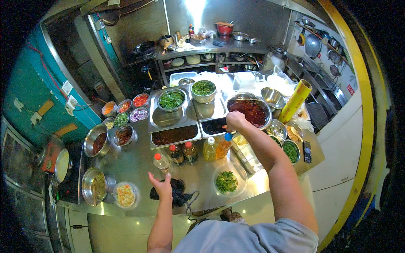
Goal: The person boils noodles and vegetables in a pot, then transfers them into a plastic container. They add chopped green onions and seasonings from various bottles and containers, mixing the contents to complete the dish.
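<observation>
My right hand (236,121) reaches far forward, closed, over the right end of a steel tray of dark sauce (213,127). Whatever it grips is hidden by the fingers. Just right of it sits a big steel bowl of red chili oil (249,110). My left hand (161,185) is open, thumb and fingers apart, above a crumpled black cloth (179,195) and close to a clear bottle with a red cap (161,162). Between my arms, a clear plastic bowl (241,177) holds chopped greens (226,181).
Two dark red-capped bottles (183,153) and two oil bottles (216,147) stand mid-table. Steel bowls of greens (171,99) rest on tray lids. Shredded vegetables (125,195) sit at the left. A yellow roll (296,101) and a phone (307,152) are at the right.
</observation>
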`<act>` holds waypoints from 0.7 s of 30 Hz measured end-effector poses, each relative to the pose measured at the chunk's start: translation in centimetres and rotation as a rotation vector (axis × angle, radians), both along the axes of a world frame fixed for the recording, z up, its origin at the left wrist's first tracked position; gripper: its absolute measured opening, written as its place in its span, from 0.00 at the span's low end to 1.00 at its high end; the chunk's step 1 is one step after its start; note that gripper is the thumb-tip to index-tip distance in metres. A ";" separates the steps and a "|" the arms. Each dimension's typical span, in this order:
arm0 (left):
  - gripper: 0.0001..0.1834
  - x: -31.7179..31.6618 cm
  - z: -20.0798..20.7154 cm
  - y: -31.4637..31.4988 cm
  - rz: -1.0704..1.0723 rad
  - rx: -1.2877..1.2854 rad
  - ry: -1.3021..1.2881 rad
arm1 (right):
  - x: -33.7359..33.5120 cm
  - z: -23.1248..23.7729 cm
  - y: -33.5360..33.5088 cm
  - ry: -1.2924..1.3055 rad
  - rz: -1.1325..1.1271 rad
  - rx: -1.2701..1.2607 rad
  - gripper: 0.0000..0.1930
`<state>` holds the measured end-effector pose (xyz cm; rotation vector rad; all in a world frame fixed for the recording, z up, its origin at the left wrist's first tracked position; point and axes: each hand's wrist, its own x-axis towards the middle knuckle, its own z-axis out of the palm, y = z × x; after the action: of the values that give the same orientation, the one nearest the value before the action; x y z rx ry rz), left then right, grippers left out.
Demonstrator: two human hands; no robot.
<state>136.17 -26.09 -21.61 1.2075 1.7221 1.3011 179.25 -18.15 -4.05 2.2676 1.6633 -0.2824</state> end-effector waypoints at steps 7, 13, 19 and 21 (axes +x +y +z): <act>0.25 2.7 1.8 -16.1 -0.422 -0.456 -0.465 | 1.3 0.6 -2.7 0.294 0.185 0.536 0.16; 0.21 7.9 4.5 -17.6 -0.433 -0.660 -0.622 | 2.1 -2.2 -3.3 0.750 0.124 0.657 0.16; 0.13 12.0 3.6 -18.2 -0.405 -0.730 -0.616 | 7.0 -1.0 -6.1 0.569 0.750 0.590 0.09; 0.13 12.7 3.1 -18.6 -0.375 -0.703 -0.653 | 7.7 -0.9 -6.9 0.601 0.808 0.628 0.08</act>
<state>148.82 -44.65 -18.52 0.5579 1.2185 0.6516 186.93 -25.03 -4.91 1.6848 3.1796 -0.2759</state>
